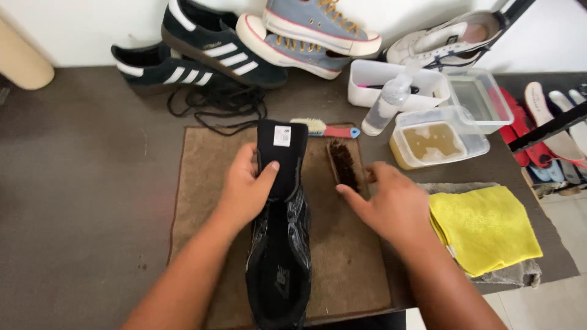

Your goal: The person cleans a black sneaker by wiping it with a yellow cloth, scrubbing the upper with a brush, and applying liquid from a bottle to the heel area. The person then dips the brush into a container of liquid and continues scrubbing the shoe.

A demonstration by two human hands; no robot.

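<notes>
At the far left of the frame the dark table (79,183) is bare, so I have lots of room there. Next comes the brown mat (202,201), and its left edge runs straight down the middle-left of the picture. My left hand (247,192) is clamped on the black shoe (281,244), with my thumb pressed on its pulled-up tongue. The shoe lies long-ways in the middle of the mat, and its heel end reaches the bottom edge of the frame. Just right of the tongue lies a brown brush (343,164), bristles up. My right hand (391,205) is spread open with its fingers apart, and my pointing finger touches the brush. It holds nothing. Above the brush is a small brush with a red handle (327,129). Right of my hand sits a folded yellow cloth (486,229), near the table's right edge. Behind it stand 3 clear tubs (437,143).
</notes>
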